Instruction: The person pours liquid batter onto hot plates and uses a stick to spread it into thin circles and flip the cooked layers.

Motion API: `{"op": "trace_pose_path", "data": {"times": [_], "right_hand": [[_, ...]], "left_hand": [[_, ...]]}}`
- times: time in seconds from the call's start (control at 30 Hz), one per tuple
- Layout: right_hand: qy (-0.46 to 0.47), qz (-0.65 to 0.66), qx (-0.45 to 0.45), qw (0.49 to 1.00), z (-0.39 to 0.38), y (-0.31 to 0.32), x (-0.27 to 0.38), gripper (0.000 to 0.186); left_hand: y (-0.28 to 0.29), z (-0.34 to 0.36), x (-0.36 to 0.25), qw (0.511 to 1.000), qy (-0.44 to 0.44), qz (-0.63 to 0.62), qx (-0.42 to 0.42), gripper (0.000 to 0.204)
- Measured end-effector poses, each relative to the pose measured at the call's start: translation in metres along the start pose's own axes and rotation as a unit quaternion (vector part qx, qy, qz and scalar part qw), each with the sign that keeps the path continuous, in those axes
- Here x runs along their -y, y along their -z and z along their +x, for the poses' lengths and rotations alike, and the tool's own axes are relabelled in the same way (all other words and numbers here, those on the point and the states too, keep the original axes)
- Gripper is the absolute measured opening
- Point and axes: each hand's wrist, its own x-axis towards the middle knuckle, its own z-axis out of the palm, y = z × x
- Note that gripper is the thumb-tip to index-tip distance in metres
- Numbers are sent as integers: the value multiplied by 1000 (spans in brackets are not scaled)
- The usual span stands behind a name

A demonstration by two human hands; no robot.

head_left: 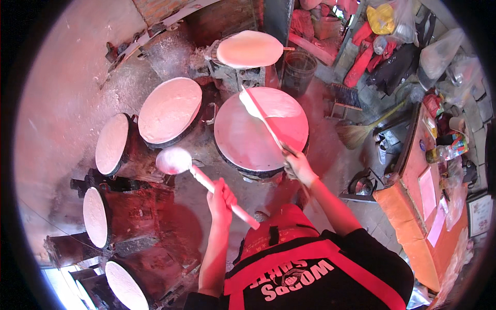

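My left hand is closed around the handle of a ladle, whose round bowl is coated in whitish batter and is held off to the left of the near griddle. My right hand grips a long thin wooden stick, slanting across the near round griddle. The stick's far end lies by a patch of white batter spread over the far part of the plate. Whether its tip touches the surface, I cannot tell.
More round griddles with pale sheets curve around the left, including a large one and one at the back. A dark bucket, straw broom and small stool stand beyond right. An orange-sided table is at my right.
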Motion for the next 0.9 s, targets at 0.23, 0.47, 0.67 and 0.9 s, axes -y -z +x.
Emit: {"op": "trace_pose_path", "data": {"times": [0.23,0.47,0.67,0.9], "right_hand": [[76,-22,-138,987,13,28,-21,38],[-25,-92,2,995,49,18,10,39],[-17,-89,-18,996,29,89,19,41],[-33,-150,70,986,89,57,51,38]], "left_hand": [[83,-26,42,990,81,22,-117,15],[135,-45,86,973,109,-45,-199,13],[139,-74,110,959,102,-59,-258,11],[98,-101,140,958,81,-104,-253,28]]}}
